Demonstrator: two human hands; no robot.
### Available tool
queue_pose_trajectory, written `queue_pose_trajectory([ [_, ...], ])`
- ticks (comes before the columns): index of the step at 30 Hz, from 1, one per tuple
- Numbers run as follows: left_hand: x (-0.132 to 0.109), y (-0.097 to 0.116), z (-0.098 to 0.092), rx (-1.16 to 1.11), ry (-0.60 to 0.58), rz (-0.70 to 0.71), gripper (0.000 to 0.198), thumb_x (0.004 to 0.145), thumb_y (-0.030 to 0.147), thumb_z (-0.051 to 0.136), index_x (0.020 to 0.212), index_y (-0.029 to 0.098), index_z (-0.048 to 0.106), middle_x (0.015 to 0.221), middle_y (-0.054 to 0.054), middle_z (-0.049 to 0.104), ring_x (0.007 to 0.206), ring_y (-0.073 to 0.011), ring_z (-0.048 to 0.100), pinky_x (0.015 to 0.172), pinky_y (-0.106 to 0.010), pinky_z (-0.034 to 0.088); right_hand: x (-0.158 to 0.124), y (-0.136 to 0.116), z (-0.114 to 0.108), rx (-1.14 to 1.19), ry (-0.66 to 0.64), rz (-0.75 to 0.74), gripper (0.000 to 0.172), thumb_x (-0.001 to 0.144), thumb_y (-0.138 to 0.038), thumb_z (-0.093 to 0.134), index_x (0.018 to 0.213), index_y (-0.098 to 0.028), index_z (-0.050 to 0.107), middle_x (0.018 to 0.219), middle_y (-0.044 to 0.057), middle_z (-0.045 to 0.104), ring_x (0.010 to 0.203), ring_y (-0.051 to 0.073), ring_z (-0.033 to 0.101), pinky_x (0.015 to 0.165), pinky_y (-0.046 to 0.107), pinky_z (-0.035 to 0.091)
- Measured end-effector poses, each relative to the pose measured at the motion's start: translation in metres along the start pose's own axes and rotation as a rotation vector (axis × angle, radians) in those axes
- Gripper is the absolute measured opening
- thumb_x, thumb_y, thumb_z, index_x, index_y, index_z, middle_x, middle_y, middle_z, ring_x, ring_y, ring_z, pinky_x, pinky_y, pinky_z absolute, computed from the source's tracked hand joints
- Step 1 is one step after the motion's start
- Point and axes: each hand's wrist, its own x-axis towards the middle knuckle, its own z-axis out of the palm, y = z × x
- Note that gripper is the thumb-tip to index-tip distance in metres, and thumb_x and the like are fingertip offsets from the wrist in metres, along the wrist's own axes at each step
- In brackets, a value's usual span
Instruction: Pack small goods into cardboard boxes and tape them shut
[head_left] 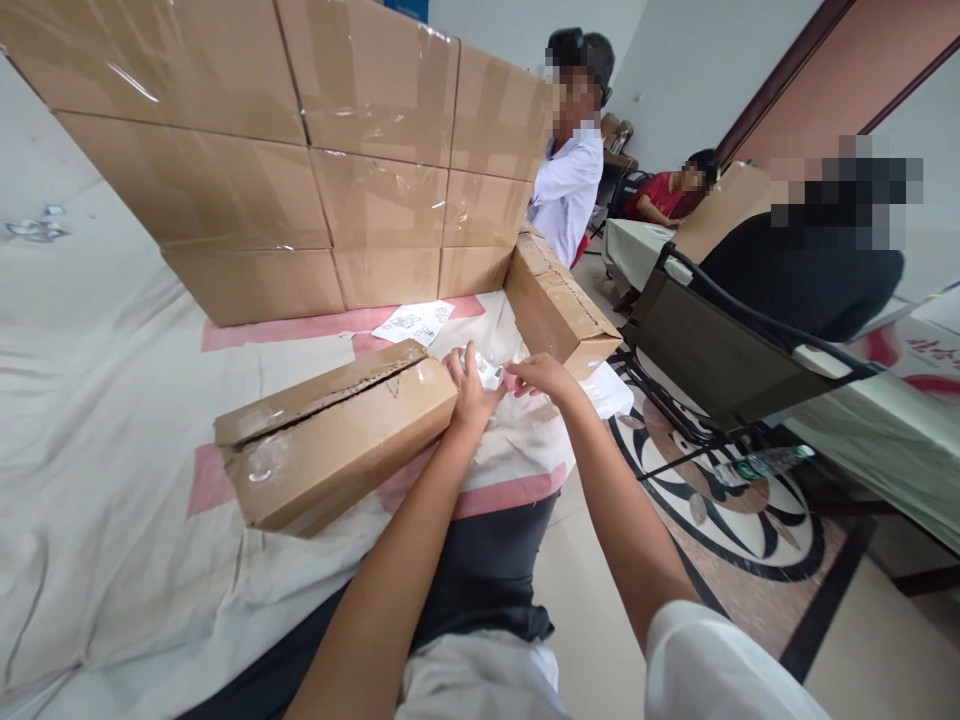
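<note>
My left hand (471, 388) is closed around a small white object (489, 372), held just past the right end of a long cardboard box (337, 435) that lies on the cloth-covered table (112, 420). My right hand (541, 376) reaches in from the right, its fingers curled and touching the same white object. What the object is cannot be made out. A second cardboard box (559, 310) lies just behind my right hand, at the table's edge.
A wall of stacked, taped cardboard boxes (315, 150) fills the back of the table. A printed paper sheet (414, 322) lies before it. To the right stand a folding chair (720, 350) with a person in black, and two other people farther back.
</note>
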Motion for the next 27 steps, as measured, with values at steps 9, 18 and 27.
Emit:
queue_pose_trajectory([
  [9,0.000,0.001,-0.001,-0.041,-0.023,-0.031,0.091,0.066,0.038,0.090,0.144,0.015,0.047,0.144,-0.023,0.047,0.135,-0.0407,0.043,0.117,-0.058,0.031,0.012,0.029,0.022,0.287,0.069,-0.229,0.030,0.075,-0.039,0.075,0.056,-0.017,0.068,0.062,0.005,0.071,0.059,0.013,0.064,0.057,0.022,0.049],
  [18,-0.001,0.000,0.002,-0.004,-0.010,-0.028,0.095,0.068,0.033,0.087,0.149,0.014,0.042,0.146,-0.022,0.047,0.135,-0.0385,0.042,0.117,-0.053,0.032,0.027,0.053,0.040,0.412,0.102,-0.323,0.043,0.068,-0.055,0.074,0.051,-0.019,0.059,0.054,0.002,0.062,0.048,0.011,0.052,0.051,0.025,0.046],
  [27,-0.002,-0.004,0.004,0.070,0.000,0.010,0.086,0.079,0.045,0.078,0.151,0.014,0.043,0.144,-0.023,0.047,0.134,-0.0410,0.042,0.115,-0.058,0.036,0.026,0.065,0.054,0.356,0.197,-0.427,0.044,0.080,-0.046,0.063,0.047,-0.022,0.045,0.059,0.001,0.059,0.056,0.011,0.052,0.061,0.025,0.048],
])
